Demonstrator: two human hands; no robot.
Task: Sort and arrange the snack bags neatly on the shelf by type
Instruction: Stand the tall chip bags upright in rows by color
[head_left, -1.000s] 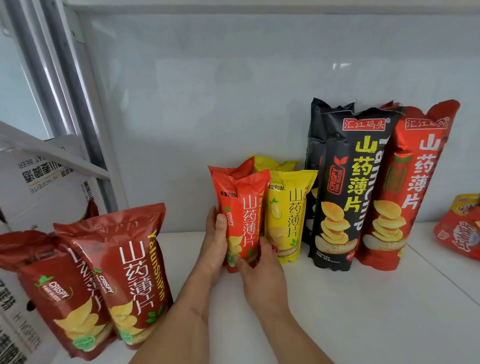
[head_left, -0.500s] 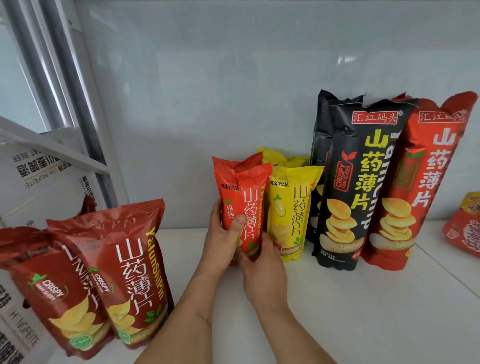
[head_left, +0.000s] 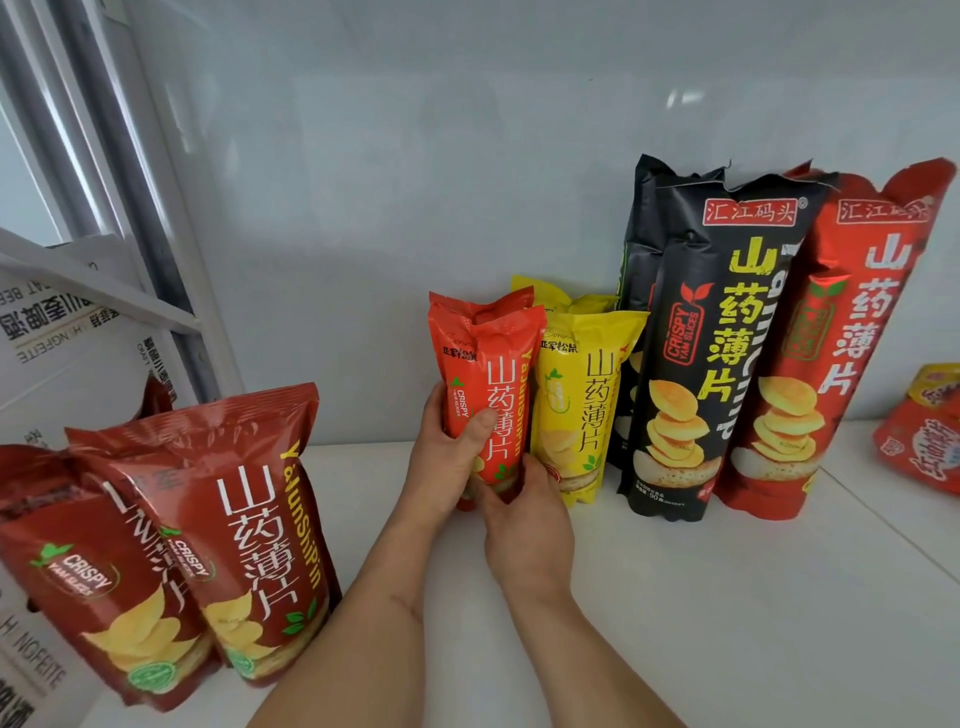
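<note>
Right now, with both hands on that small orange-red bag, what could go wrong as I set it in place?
1. The small orange-red bag stands pressed against the small yellow bag; nudging it with the left hand or right hand could topple the yellow ones.
2. The tall black bag and tall red bag lean close beside them, so a knock may spread down the row.
</note>
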